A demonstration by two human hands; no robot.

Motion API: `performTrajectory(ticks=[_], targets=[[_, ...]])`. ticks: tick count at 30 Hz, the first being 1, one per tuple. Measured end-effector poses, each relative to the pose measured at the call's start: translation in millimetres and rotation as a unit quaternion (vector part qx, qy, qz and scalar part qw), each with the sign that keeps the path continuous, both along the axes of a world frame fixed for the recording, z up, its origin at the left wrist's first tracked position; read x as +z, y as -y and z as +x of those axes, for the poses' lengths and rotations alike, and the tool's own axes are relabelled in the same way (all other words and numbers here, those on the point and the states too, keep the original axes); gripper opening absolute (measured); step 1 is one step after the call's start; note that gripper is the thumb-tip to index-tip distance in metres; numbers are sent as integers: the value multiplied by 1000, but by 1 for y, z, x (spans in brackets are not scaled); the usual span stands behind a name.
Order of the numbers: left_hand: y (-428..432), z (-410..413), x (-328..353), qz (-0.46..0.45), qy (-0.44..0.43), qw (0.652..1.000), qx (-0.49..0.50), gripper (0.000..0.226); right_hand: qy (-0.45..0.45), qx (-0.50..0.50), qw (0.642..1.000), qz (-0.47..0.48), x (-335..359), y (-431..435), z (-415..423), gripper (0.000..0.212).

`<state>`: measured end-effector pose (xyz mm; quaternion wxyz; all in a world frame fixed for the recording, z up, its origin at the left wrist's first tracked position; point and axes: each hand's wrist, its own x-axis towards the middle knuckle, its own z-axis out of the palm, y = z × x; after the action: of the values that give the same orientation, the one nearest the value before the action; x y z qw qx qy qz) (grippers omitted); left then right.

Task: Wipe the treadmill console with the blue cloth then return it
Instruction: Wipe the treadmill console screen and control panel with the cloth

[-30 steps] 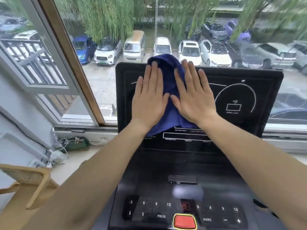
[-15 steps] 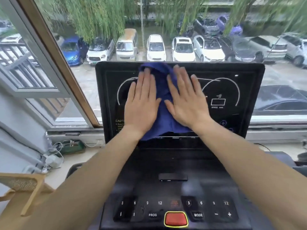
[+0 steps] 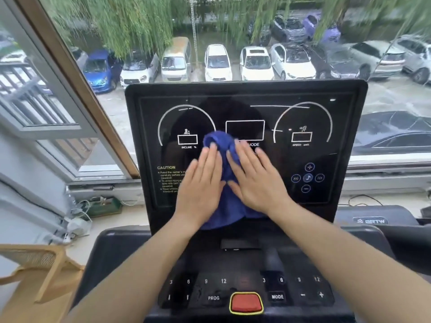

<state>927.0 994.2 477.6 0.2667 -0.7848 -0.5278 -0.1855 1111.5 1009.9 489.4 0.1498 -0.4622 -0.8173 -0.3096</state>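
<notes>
We press both flat, open palms, left hand (image 3: 200, 183) and right hand (image 3: 257, 180), on the blue cloth (image 3: 225, 178) near the treadmill console (image 3: 326, 127) display's lower edge.

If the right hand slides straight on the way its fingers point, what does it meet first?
The right hand lies flat on the blue cloth, fingers pointing up the console screen and slightly left. First in line is probably the bunched top of the cloth, then the central display box.

Cloth (image 3: 227, 201) on console (image 3: 338, 145), under left hand (image 3: 200, 185) and right hand (image 3: 258, 180).
</notes>
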Motion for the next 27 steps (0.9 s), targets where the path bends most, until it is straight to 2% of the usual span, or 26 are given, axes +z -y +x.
performTrajectory(ticks=[3, 7, 11, 14, 17, 20, 23, 27], targets=[[-38, 16, 55, 44, 55, 997, 27, 66, -41, -35, 997, 51, 57, -34, 7, 72], [-61, 82, 92, 56, 60, 997, -9, 69, -95, -121, 987, 43, 84, -45, 69, 74], [-32, 124, 39, 20, 11, 996, -83, 69, -113, -185, 976, -21, 25, -3, 114, 78], [7, 98, -13, -5, -40, 994, -101, 75, -57, -146, 987, -47, -30, 36, 102, 82], [7, 65, -19, 5, -70, 995, -65, 74, -29, -83, 996, -32, -30, 31, 74, 78], [-28, 63, 29, 51, -29, 998, -19, 67, -52, -67, 996, 21, 23, -8, 62, 72], [-64, 102, 87, 87, 30, 996, 2, 67, -103, -116, 987, 48, 78, -43, 90, 73], [-66, 178, 98, 62, 58, 995, -45, 66, -165, -188, 968, 6, 79, -36, 149, 75]])
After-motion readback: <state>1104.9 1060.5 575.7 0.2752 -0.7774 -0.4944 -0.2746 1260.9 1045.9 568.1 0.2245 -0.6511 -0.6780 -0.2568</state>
